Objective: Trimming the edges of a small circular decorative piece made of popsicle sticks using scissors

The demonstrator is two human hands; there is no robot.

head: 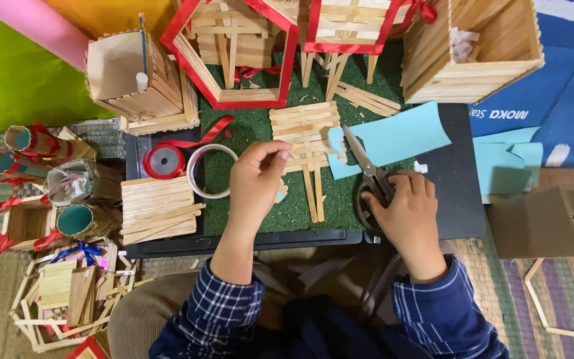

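Right grip (403, 209) holds scissors (367, 176) over green turf mat (247, 133).

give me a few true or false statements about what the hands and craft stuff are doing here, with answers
1. The right hand grips scissors. True.
2. The scissors are at a sheet of red paper. False: the blades meet light blue paper.
3. The left hand is over the green mat, near a flat piece made of wooden sticks. True.
4. The red ribbon spool lies right of the scissors. False: it lies to the left, beside a roll of clear tape.
5. Both sleeves are plain white. False: they are dark blue plaid.
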